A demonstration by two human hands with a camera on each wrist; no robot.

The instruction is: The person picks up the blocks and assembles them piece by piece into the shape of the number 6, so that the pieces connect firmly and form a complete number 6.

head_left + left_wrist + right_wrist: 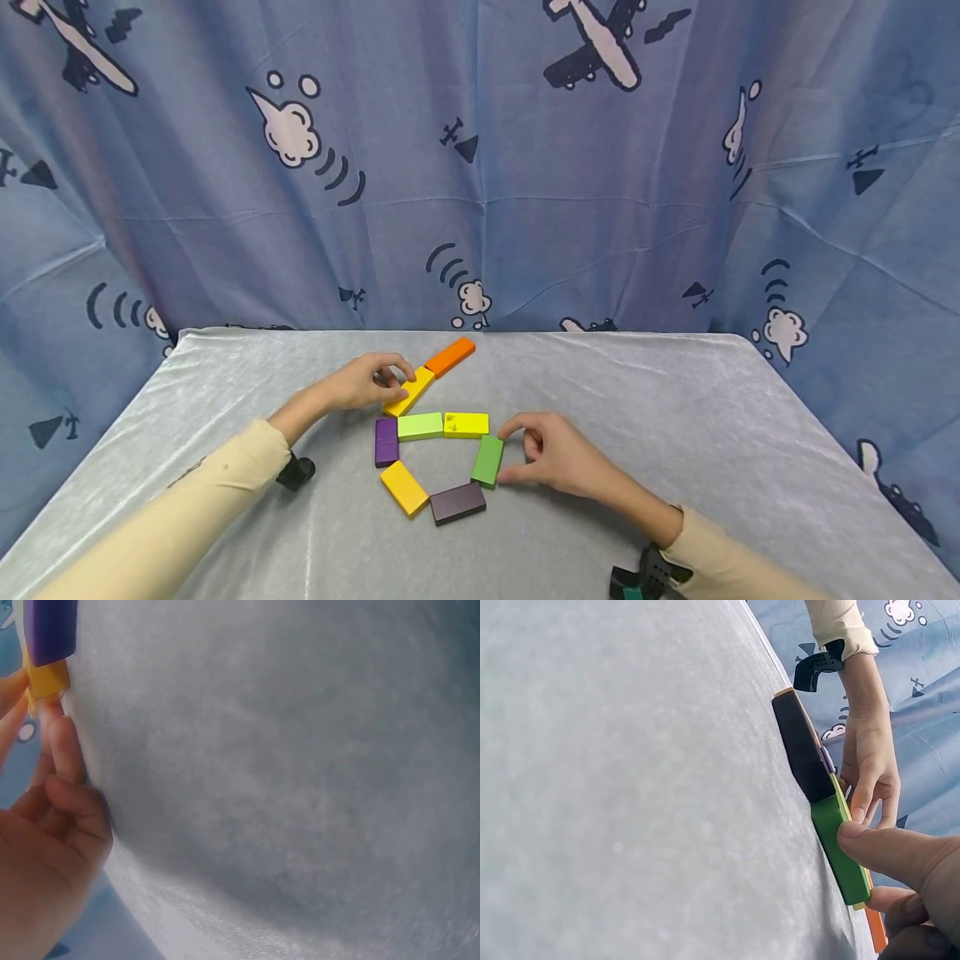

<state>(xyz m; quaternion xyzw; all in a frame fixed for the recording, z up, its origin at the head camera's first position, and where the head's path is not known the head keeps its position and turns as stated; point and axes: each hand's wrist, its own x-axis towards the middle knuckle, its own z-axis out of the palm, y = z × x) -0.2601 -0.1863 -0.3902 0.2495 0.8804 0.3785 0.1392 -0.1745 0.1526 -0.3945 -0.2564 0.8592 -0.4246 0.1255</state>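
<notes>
Several flat coloured blocks lie on the table, end to end in a ring with a tail. My left hand (367,382) has its thumb and a finger on the upper yellow block (409,393), which lies between an orange block (451,357) and a purple block (386,442). In the left wrist view, fingertips are on both sides of that yellow block (48,679). My right hand (558,454) holds the green block (488,461) at the ring's right side, its thumb and index finger apart along it. The right wrist view shows the thumb against the green block (838,851).
A light green block (420,426) and a bright yellow block (466,425) form the ring's top. Another yellow block (404,489) and a dark block (458,504) form its bottom. Grey cloth covers the table (645,383); a patterned blue curtain (405,167) hangs behind.
</notes>
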